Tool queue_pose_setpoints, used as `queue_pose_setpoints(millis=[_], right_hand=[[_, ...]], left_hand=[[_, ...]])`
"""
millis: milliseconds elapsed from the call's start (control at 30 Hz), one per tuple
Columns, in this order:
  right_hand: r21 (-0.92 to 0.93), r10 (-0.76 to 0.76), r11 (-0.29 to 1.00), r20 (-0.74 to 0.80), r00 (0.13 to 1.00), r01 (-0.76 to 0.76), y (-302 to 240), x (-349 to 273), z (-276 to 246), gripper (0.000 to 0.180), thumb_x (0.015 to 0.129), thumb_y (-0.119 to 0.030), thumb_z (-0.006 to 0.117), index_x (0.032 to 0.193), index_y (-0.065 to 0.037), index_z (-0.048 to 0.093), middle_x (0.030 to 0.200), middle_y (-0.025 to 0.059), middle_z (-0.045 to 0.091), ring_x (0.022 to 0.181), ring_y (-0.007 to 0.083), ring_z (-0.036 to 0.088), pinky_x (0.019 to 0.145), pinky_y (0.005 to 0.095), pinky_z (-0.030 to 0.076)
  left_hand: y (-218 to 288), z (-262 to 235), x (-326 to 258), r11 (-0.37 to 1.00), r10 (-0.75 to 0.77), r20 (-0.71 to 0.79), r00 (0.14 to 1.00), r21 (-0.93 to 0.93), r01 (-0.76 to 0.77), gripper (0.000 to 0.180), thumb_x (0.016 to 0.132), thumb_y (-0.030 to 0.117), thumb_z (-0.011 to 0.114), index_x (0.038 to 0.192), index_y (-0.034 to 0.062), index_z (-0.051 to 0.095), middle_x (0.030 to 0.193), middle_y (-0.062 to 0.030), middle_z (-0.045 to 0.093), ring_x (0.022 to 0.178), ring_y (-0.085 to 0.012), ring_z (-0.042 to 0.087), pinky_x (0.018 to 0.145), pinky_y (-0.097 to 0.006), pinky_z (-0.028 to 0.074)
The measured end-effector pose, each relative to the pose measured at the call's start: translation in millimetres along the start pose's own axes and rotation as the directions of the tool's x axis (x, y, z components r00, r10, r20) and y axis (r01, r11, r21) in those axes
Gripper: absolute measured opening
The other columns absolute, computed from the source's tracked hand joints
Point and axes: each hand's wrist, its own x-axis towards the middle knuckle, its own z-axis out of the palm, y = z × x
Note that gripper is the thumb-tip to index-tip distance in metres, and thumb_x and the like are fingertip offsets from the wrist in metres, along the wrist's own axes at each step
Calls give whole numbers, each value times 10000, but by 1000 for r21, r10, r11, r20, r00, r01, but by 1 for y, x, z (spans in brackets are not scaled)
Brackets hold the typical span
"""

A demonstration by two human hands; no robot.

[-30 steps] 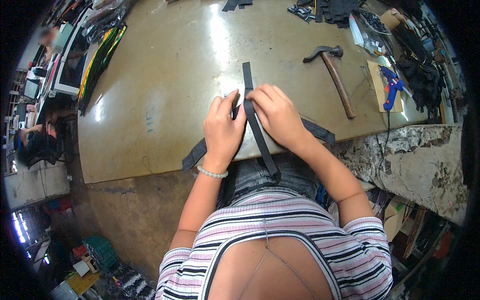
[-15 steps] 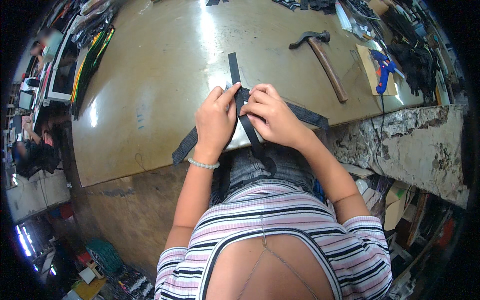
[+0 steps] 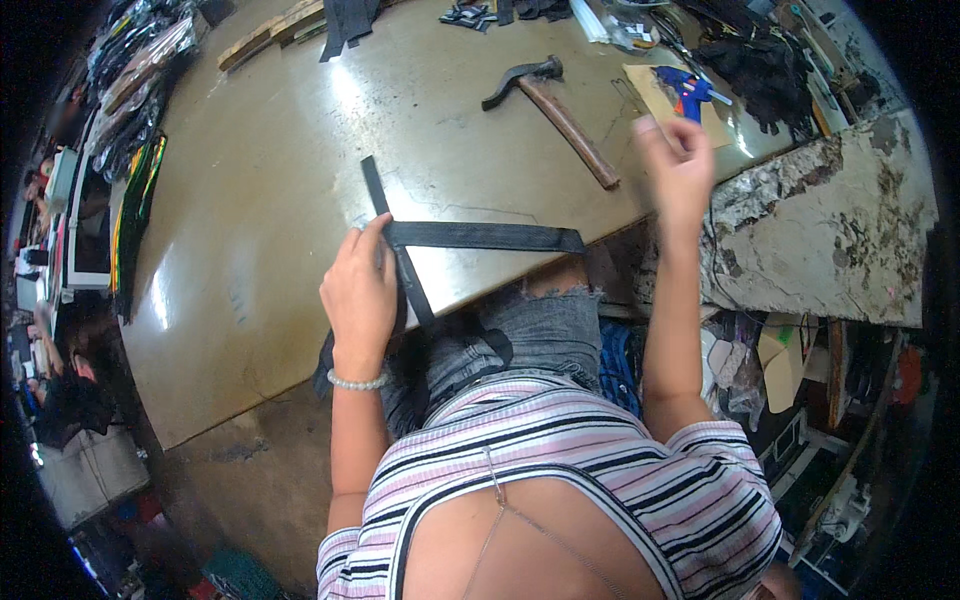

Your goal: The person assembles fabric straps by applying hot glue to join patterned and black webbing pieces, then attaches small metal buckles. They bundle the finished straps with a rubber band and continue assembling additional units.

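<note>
Olive-brown and glossy, the table [image 3: 250, 270] spreads before you, a wide black strap [image 3: 480, 236] lying flat along it, its left end meeting a narrow black strap [image 3: 374, 184]. Beyond rests a hammer [image 3: 572, 136], well apart. Your left hand [image 3: 358, 290] pinches the straps with its fingertips where they meet; keeping that point pinned should stop either skewing. Your right hand [image 3: 680, 178], blurred and bent-fingered, hovers near the blue glue gun [image 3: 689, 92], which deserves care; whether those fingers grasp anything, one cannot tell.
</note>
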Motion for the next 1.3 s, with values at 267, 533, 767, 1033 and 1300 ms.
queue_pose_setpoints(millis=[267,533,767,1033,1300], right_hand=[[-433,-28,899,75,997,57,63,134,-35,486,924,-386,678,1149,0,489,782,96,662,543,172,644,502,290,521],[42,-60,998,760,647,45,-79,22,41,536,870,-332,757,1235,-25,511,1005,84,674,770,138,661,605,306,545],[12,-268,875,844,464,484,-90,-25,103,619,903,-474,677,1244,12,507,862,231,686,813,382,697,713,412,531],[-96,-97,896,911,402,434,-98,-26,115,575,919,-398,689,1270,-3,463,966,166,659,855,259,655,787,351,498],[-150,11,891,951,310,429,-96,-39,96,488,933,-327,676,1254,-42,445,992,185,654,885,313,668,791,375,501]], left_hand=[[2,-8,-8,992,-70,-198,978,-120,47,270,927,133,621,1189,82,664,926,-113,606,771,-302,630,688,-391,505],[-14,-1,-23,998,-3,-253,967,-63,-13,100,897,171,669,968,112,707,820,-77,602,767,-259,618,662,-369,492],[-22,2,-15,992,23,-268,963,-111,-55,110,882,174,692,968,111,722,802,-79,614,753,-249,618,656,-358,489],[-23,2,-15,986,7,-272,962,-159,-52,107,878,161,690,963,105,724,783,-73,604,717,-241,606,642,-350,486],[-23,2,-16,986,8,-292,956,-157,-56,105,884,149,670,963,105,724,775,-75,597,719,-239,604,640,-349,485]])
